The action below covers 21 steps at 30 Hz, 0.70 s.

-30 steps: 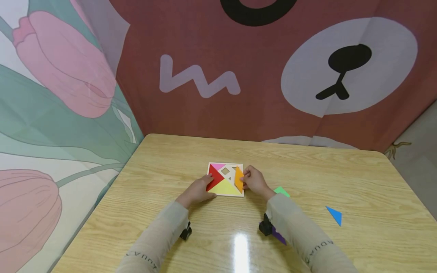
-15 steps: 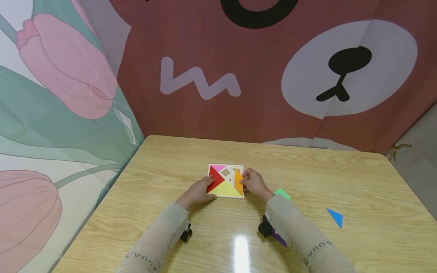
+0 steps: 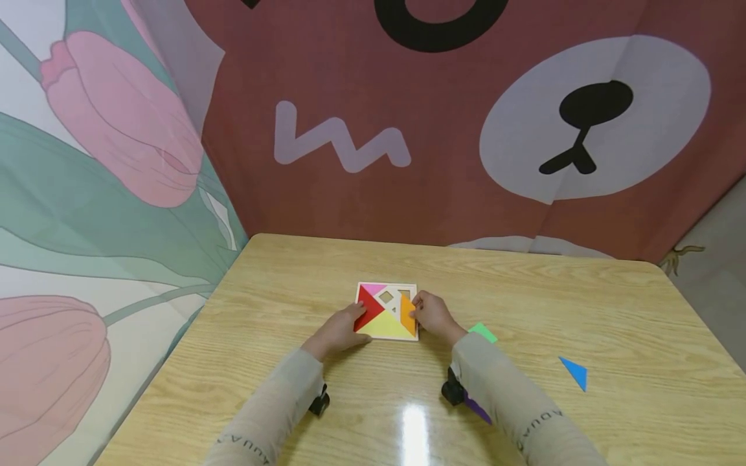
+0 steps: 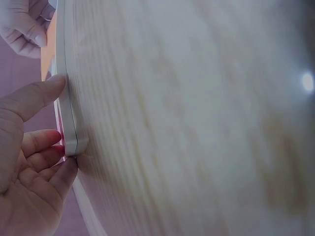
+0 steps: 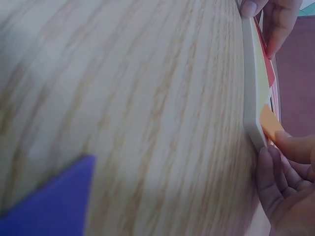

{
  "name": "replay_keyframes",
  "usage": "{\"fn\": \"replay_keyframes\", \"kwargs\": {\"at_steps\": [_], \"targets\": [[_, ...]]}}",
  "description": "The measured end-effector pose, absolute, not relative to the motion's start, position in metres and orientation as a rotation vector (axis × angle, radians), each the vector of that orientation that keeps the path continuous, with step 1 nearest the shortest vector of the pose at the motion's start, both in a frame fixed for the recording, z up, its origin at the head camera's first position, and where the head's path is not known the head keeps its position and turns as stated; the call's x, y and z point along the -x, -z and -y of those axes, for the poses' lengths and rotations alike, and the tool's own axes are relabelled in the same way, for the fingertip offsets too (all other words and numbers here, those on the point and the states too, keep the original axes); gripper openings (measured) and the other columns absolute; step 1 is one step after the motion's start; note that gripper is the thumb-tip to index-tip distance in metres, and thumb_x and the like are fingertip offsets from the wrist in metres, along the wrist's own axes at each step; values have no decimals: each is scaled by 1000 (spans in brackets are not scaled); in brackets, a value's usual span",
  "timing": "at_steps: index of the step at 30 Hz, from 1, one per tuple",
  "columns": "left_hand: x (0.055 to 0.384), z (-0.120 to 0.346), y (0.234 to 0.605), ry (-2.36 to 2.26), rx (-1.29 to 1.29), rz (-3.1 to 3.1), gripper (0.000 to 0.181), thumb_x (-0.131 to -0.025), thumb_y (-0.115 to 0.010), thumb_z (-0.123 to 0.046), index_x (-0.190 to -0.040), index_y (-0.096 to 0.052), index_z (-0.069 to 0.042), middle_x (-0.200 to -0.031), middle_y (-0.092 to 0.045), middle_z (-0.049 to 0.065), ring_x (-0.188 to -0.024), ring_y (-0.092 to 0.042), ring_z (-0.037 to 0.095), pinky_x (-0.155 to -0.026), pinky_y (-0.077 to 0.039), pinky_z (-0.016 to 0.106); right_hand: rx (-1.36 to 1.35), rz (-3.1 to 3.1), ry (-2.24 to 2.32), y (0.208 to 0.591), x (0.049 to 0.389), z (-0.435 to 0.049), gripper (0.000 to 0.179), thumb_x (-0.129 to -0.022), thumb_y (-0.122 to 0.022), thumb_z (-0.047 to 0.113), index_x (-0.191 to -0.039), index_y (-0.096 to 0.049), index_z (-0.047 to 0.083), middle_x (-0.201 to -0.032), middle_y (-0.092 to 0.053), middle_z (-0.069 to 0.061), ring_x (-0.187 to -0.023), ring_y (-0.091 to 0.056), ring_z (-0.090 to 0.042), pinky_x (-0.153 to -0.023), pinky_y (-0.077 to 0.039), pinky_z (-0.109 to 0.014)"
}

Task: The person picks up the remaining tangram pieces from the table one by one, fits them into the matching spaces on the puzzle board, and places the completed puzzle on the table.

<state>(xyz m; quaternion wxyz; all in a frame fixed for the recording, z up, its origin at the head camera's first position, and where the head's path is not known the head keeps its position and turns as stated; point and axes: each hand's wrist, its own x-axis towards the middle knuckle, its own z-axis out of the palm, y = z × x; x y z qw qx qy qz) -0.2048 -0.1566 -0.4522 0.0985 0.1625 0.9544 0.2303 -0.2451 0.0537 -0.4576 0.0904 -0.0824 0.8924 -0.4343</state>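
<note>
A white tangram tray (image 3: pixel 387 338) lies on the table with red (image 3: pixel 367 312), yellow (image 3: pixel 386 325) and pink (image 3: pixel 371 288) pieces set in it. My left hand (image 3: pixel 338 329) grips its near left corner, thumb at the front edge and fingertips over the red piece. At the right side, my right hand (image 3: pixel 434 316) holds an orange parallelogram piece (image 3: pixel 407 315); the thumb lies on the piece and the other fingers curl at the tray's edge in the right wrist view. The orange piece sits nearly flat, with bare cutouts showing in the tray beside it.
A green piece (image 3: pixel 483 332) shows partly behind the right sleeve. Under that forearm lies a purple piece (image 5: pixel 54 201), mostly covered in the head view. Farther right is a blue triangle (image 3: pixel 576 373). A printed cloth (image 3: pixel 350 207) hangs behind the wooden table (image 3: pixel 280 278).
The orange piece has slid toward the near side and settled flatter in the tray, baring more of the upper right cutout. My left hand keeps its hold on the tray.
</note>
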Motion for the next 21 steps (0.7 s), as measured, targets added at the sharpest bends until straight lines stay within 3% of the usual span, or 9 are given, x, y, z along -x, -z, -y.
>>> {"fn": "replay_keyframes", "kwargs": {"at_steps": [21], "targets": [[207,158,457,-697,-476,-2812,67,-76,-65,-29,-129,-37,1,-135,-31,13,-124,-26,28,-98,-26,37,376,-2740,1149,458,241,-57,18,-72,-63,-3,-87,-53,-4,-63,-45,-4,-55,-39,-14,-48,-34,-21]]}}
